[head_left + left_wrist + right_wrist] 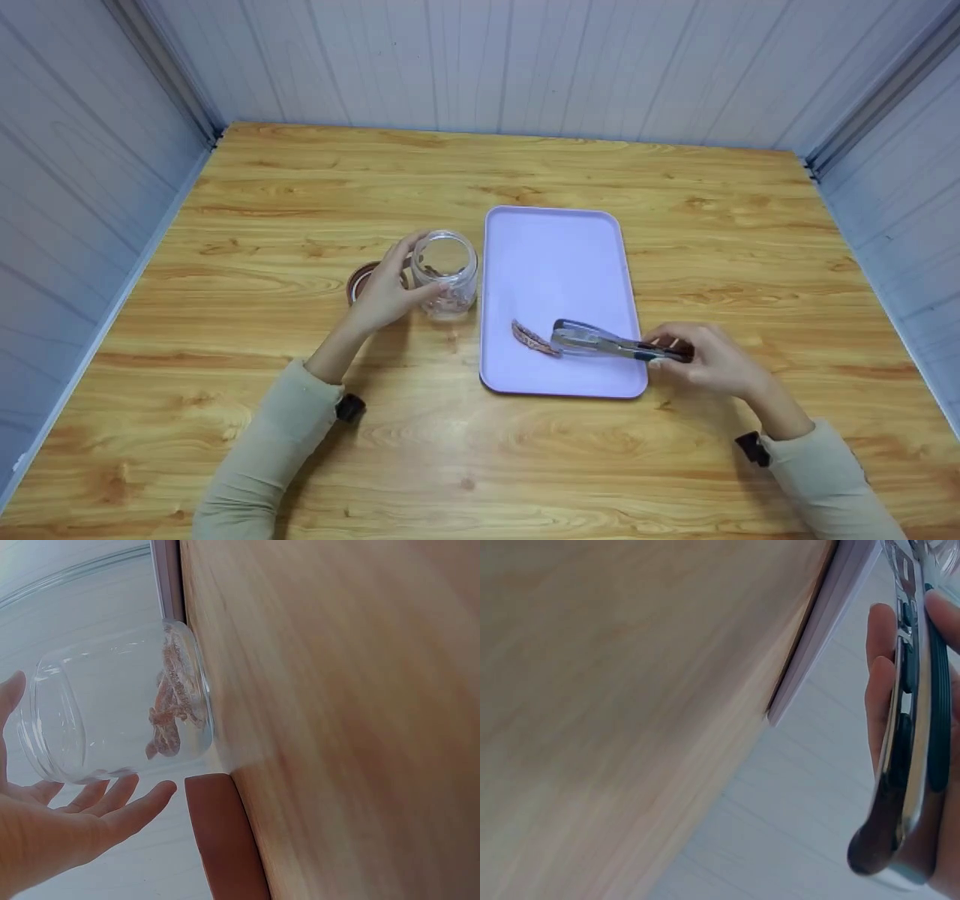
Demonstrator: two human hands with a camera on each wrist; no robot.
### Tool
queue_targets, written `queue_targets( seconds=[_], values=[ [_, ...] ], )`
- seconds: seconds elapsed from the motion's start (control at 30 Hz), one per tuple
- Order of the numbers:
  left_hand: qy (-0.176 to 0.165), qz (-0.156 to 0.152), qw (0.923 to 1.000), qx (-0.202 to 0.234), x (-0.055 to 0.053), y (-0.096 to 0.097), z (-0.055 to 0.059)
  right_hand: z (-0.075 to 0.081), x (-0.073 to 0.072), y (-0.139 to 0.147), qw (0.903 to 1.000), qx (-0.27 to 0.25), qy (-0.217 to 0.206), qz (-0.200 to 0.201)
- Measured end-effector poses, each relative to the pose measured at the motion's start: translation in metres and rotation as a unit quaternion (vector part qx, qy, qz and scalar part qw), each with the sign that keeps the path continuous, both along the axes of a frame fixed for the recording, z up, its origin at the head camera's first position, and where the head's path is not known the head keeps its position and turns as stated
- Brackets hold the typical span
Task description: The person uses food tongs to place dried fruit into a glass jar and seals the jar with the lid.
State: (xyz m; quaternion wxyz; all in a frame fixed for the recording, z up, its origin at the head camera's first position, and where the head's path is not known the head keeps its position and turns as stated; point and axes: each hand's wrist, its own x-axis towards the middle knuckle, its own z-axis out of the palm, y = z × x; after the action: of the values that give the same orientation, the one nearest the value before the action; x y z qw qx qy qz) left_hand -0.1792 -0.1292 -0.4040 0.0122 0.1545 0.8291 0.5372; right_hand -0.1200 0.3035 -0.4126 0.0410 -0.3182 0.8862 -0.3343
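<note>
Beside the lilac tray (559, 259), the right hand (712, 360) grips tongs (616, 346), the left hand (390, 291) a jar (456, 300).

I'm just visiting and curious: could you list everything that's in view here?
Table: one, yellow-brown wood look, under everything
Walls: three, pale, behind and at both sides
Tray: one, lilac, on the table
Jar: one, clear, upright left of the tray, mouth uncovered
Pieces in the jar: several, reddish brown, at its bottom
Lid: one, brown, on the table beside the jar
Tongs: one pair, silver and dark, over the tray
Dried strip: at least one, brown, at the tongs' tips
Small boxes: two, black, at the cuffs
Sleeves: two, pale grey-green
Left hand: one, holding the jar
Right hand: one, holding the tongs
</note>
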Motion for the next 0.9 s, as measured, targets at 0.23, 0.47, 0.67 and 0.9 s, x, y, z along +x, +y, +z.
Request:
queue_targets(
  seconds=[0.23,0.47,0.67,0.9],
  values=[
    [0.000,-0.003,1.0000,0.001,0.0023,0.0008,0.0045,-0.0030,0.0028,-0.0016,1.0000,-0.005,-0.004,-0.002],
    [0.001,-0.004,1.0000,0.000,-0.0004,0.0001,0.0003,-0.0011,0.0036,-0.0045,0.9999,0.003,0.011,-0.009],
    [0.000,0.004,1.0000,-0.002,0.0000,0.0002,0.0001,-0.0013,0.0047,-0.0055,0.9989,0.002,0.045,0.007],
    [-0.004,0.000,1.0000,0.005,0.0000,0.0000,-0.0001,-0.0030,0.0062,-0.0043,0.9966,0.018,0.081,0.008]
  ],
)
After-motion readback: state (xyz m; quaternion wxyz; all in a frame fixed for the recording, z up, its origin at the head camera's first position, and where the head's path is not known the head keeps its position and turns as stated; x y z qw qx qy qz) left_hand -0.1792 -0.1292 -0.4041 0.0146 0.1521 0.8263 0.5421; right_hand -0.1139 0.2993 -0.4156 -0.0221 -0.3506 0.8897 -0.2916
